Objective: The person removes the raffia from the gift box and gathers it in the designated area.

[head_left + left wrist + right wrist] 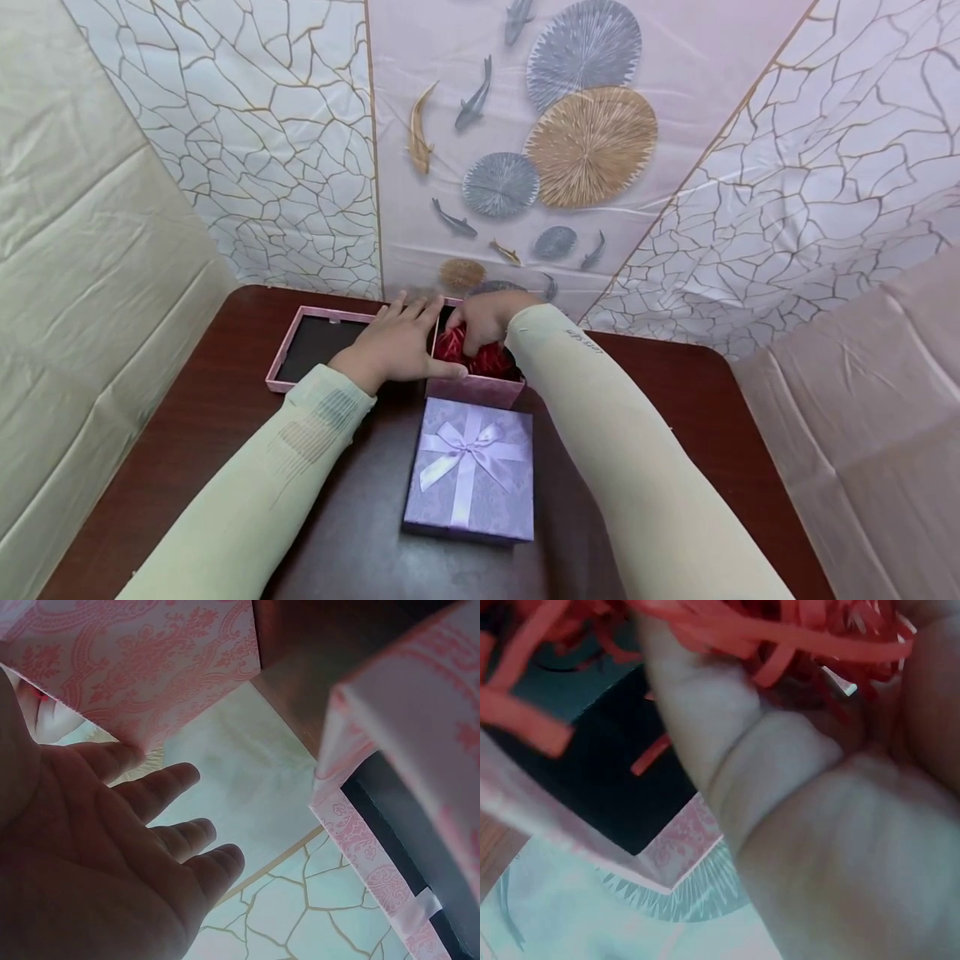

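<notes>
The likeliest trouble lay in the red paper shreds [492,360]: they were loose and tangled, so a quick upward pull by the right hand [489,317] could have dragged strips over the rim and scattered them on the tabletop [210,417]. The pink box [476,390] could also have skidded or tipped if the right hand pushed sideways, since the left hand [393,346] did not grip it; its fingers were straight and spread apart along the left wall, its thumb reaching toward the near left corner. The shreds lay inside the box, directly under and around the right hand, whose fingers were bent and closed on some of them; the fingertips themselves were buried and could not be seen. Left of the left hand, the shallow pink lid [315,343] lay with its black inside up. The lavender box [471,467] with its bow sat just on the near side of the pink box.
</notes>
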A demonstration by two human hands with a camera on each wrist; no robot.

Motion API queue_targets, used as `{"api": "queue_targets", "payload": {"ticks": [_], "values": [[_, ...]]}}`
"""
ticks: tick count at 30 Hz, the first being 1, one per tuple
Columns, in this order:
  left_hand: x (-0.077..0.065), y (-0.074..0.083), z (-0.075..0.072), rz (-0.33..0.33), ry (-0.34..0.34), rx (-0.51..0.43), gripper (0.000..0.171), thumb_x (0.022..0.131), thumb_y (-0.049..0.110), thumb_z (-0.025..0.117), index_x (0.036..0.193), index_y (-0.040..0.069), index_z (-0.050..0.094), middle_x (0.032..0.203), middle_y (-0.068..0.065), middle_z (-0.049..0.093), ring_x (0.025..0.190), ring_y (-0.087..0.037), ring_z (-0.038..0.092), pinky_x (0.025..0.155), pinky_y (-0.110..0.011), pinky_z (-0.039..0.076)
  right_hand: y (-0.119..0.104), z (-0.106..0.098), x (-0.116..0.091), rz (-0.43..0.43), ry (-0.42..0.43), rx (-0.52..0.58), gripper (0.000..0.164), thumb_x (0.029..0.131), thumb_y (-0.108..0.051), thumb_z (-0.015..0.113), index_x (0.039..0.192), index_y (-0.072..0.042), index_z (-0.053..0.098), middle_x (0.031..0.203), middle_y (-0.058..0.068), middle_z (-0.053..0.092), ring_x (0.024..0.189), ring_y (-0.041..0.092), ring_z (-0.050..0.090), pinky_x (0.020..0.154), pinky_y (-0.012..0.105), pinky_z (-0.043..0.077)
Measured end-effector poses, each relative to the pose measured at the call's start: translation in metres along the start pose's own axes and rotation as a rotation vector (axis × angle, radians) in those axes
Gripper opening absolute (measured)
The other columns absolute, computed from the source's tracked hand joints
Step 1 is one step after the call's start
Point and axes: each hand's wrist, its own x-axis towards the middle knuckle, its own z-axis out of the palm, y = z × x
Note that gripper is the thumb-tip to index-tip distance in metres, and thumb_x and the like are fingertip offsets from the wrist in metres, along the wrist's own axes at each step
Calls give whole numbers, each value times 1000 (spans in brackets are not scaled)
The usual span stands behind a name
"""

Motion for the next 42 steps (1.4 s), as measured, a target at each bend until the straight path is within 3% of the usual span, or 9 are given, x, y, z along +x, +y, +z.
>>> {"api": "queue_targets", "payload": {"ticks": [2, 6, 9, 12, 20, 30, 42], "values": [[1, -1, 0, -4, -3, -2, 138, 84, 98, 65, 181, 12, 18, 185, -22, 28, 173, -55, 9, 139, -70, 19, 5, 0, -1, -42, 29, 49, 53, 92, -8, 76, 141, -28, 75, 129, 3, 72, 65, 13, 54, 58, 29, 51], [1, -2, 1, -4, -10, -4, 140, 83, 99, 65, 182, 12, 16, 185, -22, 27, 174, -54, 7, 139, -69, 18, 11, -3, -10, -145, 111, 27, 43, 91, -9, 76, 129, -28, 80, 115, -2, 76, 83, 13, 64, 76, 30, 57], [0, -2, 1, -2, -9, -15, 140, 83, 98, 66, 182, 12, 16, 185, -22, 28, 173, -55, 8, 139, -70, 19, 15, -6, -18, -196, 173, 15, 45, 91, -11, 78, 134, -26, 80, 129, -3, 75, 106, 16, 65, 97, 34, 56], [0, -1, 1, -5, -6, -27, 140, 83, 98, 67, 182, 12, 16, 185, -21, 28, 173, -55, 8, 138, -71, 19, 17, -7, -25, -223, 227, 36, 47, 92, -11, 78, 136, -24, 79, 133, -2, 75, 114, 19, 64, 104, 38, 54], [0, 0, 0, -7, -5, -30, 141, 82, 97, 68, 182, 12, 17, 185, -20, 29, 173, -54, 10, 138, -71, 20, 27, 0, -37, -256, 347, 74, 41, 93, -10, 77, 132, -22, 80, 131, 1, 75, 115, 19, 64, 104, 40, 55], [1, 0, 0, -12, 1, -31, 139, 83, 93, 71, 182, 14, 14, 184, -20, 31, 173, -55, 10, 138, -72, 20, 40, 8, -50, -289, 602, 134, 39, 91, -10, 80, 128, -20, 82, 125, 0, 80, 110, 20, 67, 101, 43, 56], [1, 0, 2, -15, -6, -25, 140, 82, 96, 69, 182, 14, 15, 185, -19, 30, 174, -54, 10, 138, -72, 20, 45, 23, -71, -238, 771, 345, 44, 93, -9, 79, 136, -19, 80, 145, 5, 74, 137, 25, 65, 119, 49, 51]]}}
